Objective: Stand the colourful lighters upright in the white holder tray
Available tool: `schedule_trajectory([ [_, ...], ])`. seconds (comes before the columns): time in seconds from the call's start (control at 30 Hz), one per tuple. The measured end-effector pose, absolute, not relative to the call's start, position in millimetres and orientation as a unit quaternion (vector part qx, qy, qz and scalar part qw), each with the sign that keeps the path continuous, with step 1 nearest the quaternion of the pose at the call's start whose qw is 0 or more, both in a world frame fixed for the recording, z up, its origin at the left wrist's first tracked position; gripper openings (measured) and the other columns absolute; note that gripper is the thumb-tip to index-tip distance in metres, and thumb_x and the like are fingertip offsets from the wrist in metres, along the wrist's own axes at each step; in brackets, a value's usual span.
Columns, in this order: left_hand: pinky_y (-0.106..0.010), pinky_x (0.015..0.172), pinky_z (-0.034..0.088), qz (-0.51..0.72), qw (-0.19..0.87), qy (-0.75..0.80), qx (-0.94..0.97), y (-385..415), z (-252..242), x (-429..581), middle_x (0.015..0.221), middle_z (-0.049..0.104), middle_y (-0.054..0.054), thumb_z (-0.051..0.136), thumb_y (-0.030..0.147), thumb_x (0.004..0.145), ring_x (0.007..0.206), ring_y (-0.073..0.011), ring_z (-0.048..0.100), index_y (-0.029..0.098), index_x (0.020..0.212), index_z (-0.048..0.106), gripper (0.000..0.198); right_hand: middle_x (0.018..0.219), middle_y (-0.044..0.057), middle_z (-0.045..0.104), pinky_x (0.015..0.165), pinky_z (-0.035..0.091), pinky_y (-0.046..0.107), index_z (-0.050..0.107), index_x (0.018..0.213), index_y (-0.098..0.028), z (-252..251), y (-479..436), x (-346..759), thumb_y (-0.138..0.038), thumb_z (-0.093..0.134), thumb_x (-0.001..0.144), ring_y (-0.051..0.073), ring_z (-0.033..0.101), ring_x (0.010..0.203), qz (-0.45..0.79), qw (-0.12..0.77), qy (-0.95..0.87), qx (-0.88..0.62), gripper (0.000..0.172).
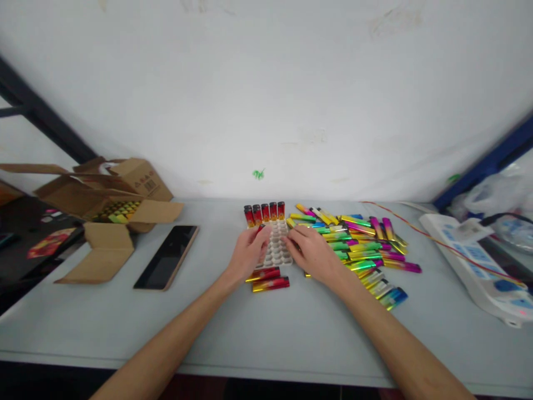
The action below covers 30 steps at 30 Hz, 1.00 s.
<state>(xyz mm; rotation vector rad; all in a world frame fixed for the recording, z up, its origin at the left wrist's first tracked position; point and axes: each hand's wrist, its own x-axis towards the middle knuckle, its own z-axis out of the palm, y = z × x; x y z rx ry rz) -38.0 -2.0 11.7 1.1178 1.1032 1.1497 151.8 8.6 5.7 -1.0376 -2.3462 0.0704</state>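
A white tray (275,256) with rows of round holes lies on the table in front of me. Several red lighters (265,212) with dark ends stand upright along its far side. My left hand (249,251) is closed over the tray's left part, around a red lighter (260,228) whose dark end shows above the fingers. At the right edge of the tray my right hand (310,250) has its fingers bent in, fingertips at the rim. Two red and gold lighters (270,284) lie flat before the tray's near edge.
Right of the tray spreads a loose pile of shiny multicoloured lighters (362,255). A phone (167,258) lies at left, beside an open cardboard box (104,244) holding more lighters. A white power strip (470,266) and a thin red-yellow cable (416,228) lie at right. A white wall (266,111) stands behind.
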Motion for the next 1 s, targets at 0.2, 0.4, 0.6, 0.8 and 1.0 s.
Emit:
schedule_trajectory([
  [0.2, -0.017, 0.044, 0.033, 0.522, 0.615, 0.389, 0.445, 4, 27, -40, 0.065, 0.045, 0.005, 0.071, 0.071, 0.082, 0.053, -0.0069, 0.041, 0.018, 0.067, 0.046, 0.061, 0.121, 0.015, 0.071, 0.107, 0.051, 0.046, 0.068, 0.119, -0.015, -1, 10, 148, -0.021, 0.056, 0.104, 0.028, 0.064, 0.115, 0.049, 0.298, -0.885, -0.354, 0.021],
  [0.4, -0.015, 0.043, 0.032, 0.56, 0.595, 0.402, 0.413, 10, 30, -54, 0.075, 0.048, 0.01, 0.074, 0.066, 0.083, 0.046, -0.0034, 0.035, 0.025, 0.094, 0.044, 0.052, 0.12, 0.014, 0.073, 0.107, 0.053, 0.047, 0.072, 0.117, -0.015, -6, 11, 145, -0.02, 0.058, 0.103, 0.027, 0.067, 0.115, 0.053, 0.284, -0.888, -0.358, 0.021],
  [0.6, -0.017, 0.043, 0.035, 0.58, 0.511, 0.419, 0.477, 19, 39, -58, 0.069, 0.048, 0.01, 0.073, 0.058, 0.088, 0.045, -0.0039, 0.036, 0.023, 0.095, 0.048, 0.043, 0.119, 0.013, 0.074, 0.108, 0.052, 0.046, 0.073, 0.115, -0.015, -8, 13, 144, -0.022, 0.058, 0.103, 0.026, 0.066, 0.116, 0.05, 0.279, -0.89, -0.357, 0.02],
  [0.8, -0.023, 0.062, 0.051, 0.58, 0.306, 0.469, 0.591, 45, 51, -52, 0.069, 0.068, -0.001, 0.068, 0.049, 0.092, 0.064, -0.013, 0.063, 0.015, 0.086, 0.072, 0.035, 0.117, 0.012, 0.074, 0.106, 0.053, 0.044, 0.074, 0.113, -0.017, -9, 15, 143, -0.022, 0.06, 0.103, 0.025, 0.067, 0.114, 0.055, 0.288, -0.886, -0.359, 0.018],
  [1.0, -0.034, 0.098, 0.055, 0.534, 0.138, 0.494, 0.673, 48, 40, -59, 0.109, 0.079, -0.008, 0.069, 0.035, 0.093, 0.102, -0.0212, 0.075, 0.019, 0.113, 0.072, 0.026, 0.118, 0.012, 0.074, 0.106, 0.053, 0.045, 0.073, 0.115, -0.017, -8, 14, 144, -0.022, 0.06, 0.103, 0.026, 0.067, 0.114, 0.046, 0.283, -0.887, -0.361, 0.019],
])
